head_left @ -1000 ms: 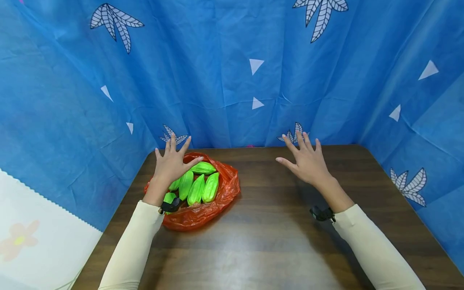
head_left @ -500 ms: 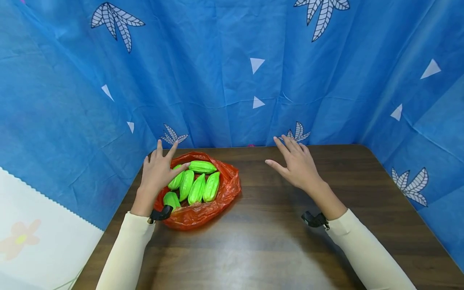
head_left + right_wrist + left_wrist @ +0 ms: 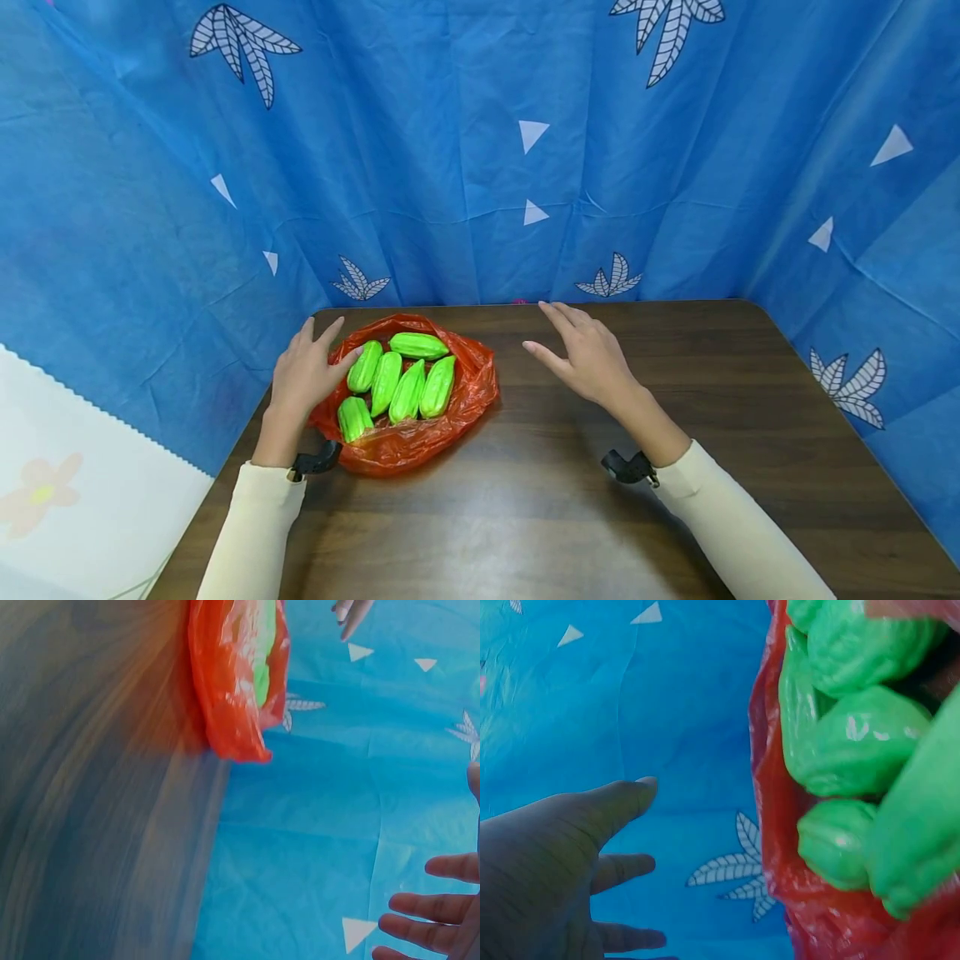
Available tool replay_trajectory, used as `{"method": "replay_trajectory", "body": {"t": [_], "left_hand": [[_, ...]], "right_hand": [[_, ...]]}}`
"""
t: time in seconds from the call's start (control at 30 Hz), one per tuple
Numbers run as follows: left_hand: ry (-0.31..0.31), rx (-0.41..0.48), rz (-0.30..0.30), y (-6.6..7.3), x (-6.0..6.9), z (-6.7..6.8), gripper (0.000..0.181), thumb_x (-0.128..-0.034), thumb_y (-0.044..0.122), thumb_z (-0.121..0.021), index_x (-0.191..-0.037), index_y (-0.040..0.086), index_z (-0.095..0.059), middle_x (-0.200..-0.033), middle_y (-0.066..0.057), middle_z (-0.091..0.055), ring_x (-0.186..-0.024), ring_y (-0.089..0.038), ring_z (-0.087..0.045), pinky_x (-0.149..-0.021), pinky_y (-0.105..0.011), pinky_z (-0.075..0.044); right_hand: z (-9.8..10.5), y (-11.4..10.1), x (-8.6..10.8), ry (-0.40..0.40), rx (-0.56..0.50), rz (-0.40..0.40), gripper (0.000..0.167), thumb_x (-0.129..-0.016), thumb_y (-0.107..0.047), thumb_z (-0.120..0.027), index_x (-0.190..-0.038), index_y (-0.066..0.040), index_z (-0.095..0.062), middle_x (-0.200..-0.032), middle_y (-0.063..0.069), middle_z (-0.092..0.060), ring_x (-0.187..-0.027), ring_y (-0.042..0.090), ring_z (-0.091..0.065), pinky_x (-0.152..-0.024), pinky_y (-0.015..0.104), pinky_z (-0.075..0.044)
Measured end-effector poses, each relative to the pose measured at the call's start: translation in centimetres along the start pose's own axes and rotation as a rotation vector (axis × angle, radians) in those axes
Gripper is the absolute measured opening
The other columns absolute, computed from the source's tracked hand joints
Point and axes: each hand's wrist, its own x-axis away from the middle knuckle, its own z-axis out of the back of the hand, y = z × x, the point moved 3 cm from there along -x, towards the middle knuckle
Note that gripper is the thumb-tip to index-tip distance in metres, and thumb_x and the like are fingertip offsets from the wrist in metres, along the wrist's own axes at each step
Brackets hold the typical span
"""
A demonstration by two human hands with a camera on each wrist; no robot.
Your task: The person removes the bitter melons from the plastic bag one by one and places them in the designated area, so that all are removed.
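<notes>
A red plastic bag [image 3: 390,458] lies spread on the table at the left in the head view. Inside it sit several bright green, ridged, pod-shaped fruits [image 3: 386,382], glossy and pointed at the ends. My left hand [image 3: 303,375] hovers at the bag's left side with straight, spread fingers and grips nothing; the left wrist view shows its fingers [image 3: 622,874] apart from the bag. Over the table to the right of the bag is my right hand [image 3: 592,358], its fingers extended, also holding nothing. In the right wrist view that hand's fingers [image 3: 431,906] show at the lower right edge.
The dark wooden table [image 3: 495,533] reaches back to a blue curtain [image 3: 480,150] with leaf and triangle prints. More curtain hangs at both sides. A white cloth [image 3: 60,467] with a flower print borders the table's left.
Both hands have shifted left and a little nearer the person. The left hand has uncovered more of the bag and its green fruits. The bag has stayed in place.
</notes>
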Motion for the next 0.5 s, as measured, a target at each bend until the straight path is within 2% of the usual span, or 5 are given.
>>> {"method": "replay_trajectory", "body": {"t": [0.13,0.3,0.5], "left_hand": [[-0.051,0.059,0.051,-1.2,0.4,0.0,0.076,-0.0987,0.055,-0.057,-0.157,0.01,-0.037,-0.153,-0.038,-0.028,-0.135,-0.06,-0.032,-0.098,-0.079,-0.033],[-0.112,0.108,0.077,-3.0,0.7,-0.3,0.08,-0.0985,0.059,-0.054,-0.158,0.009,-0.034,-0.148,-0.041,-0.031,-0.131,-0.061,-0.033,-0.096,-0.079,-0.035],[-0.164,0.187,0.094,-5.4,1.5,-1.7,0.082,-0.0987,0.056,-0.056,-0.159,0.007,-0.03,-0.147,-0.044,-0.027,-0.131,-0.063,-0.032,-0.096,-0.08,-0.034]], "right_hand": [[-0.5,-1.0,-0.1,0.004,-0.044,0.008,0.073,-0.098,-0.06,-0.056,-0.153,-0.013,-0.047,-0.148,0.015,-0.053,-0.133,0.037,-0.052,-0.105,0.059,-0.044],[-1.2,-2.1,-0.4,-0.007,-0.089,0.004,0.073,-0.098,-0.061,-0.055,-0.152,-0.014,-0.048,-0.146,0.013,-0.056,-0.131,0.035,-0.055,-0.101,0.058,-0.048],[-2.1,-3.1,-0.6,-0.045,-0.126,-0.014,0.076,-0.097,-0.064,-0.053,-0.156,-0.017,-0.042,-0.147,0.012,-0.055,-0.131,0.034,-0.055,-0.099,0.057,-0.05]]}}
